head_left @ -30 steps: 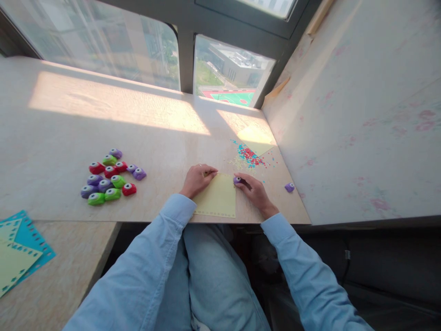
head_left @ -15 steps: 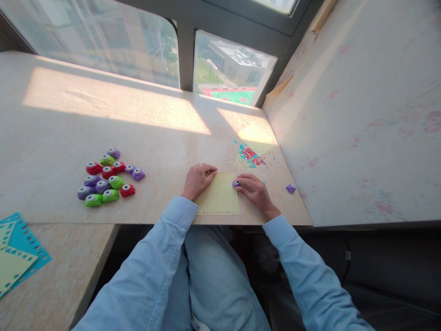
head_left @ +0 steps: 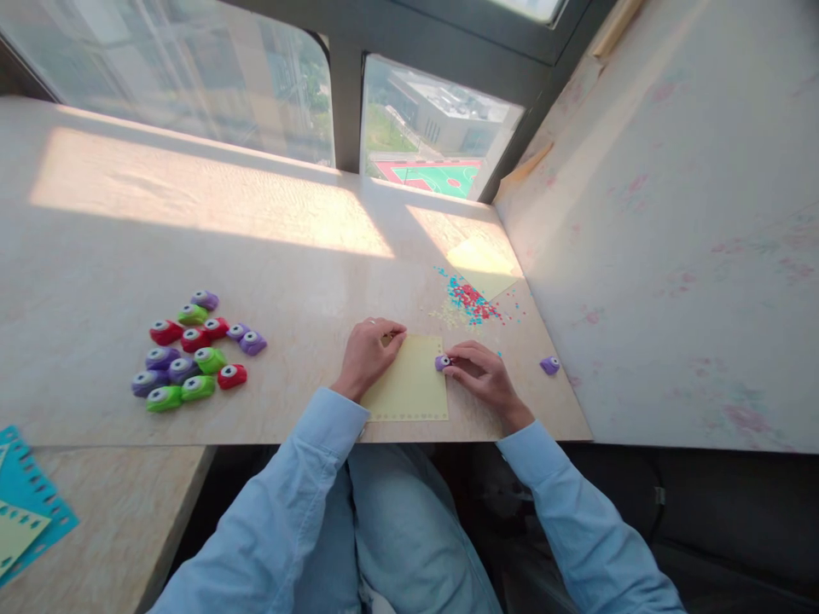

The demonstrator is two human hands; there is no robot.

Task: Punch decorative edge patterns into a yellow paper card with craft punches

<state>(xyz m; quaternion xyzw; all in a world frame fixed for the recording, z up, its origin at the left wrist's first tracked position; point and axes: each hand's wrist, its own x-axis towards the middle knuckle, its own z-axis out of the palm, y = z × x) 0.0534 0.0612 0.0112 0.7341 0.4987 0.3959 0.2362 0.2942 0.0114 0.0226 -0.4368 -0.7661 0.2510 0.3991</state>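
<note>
A pale yellow paper sheet (head_left: 409, 384) lies on the stone sill near its front edge, with a row of small punched holes along its near side. My left hand (head_left: 371, 351) rests curled on the sheet's far left corner, pressing it down. My right hand (head_left: 483, 379) pinches a small purple paper punch (head_left: 441, 362) at the sheet's right edge.
A cluster of several red, green and purple punches (head_left: 192, 350) sits to the left. Another purple punch (head_left: 549, 365) lies at the right by the wall. Coloured paper confetti (head_left: 470, 300) is scattered behind the sheet. Punched blue and yellow sheets (head_left: 26, 512) lie on a lower surface at the left.
The purple punch in my right hand has slid a little down the sheet's right edge toward me. My left hand has stayed on the corner. The view has tilted slightly.
</note>
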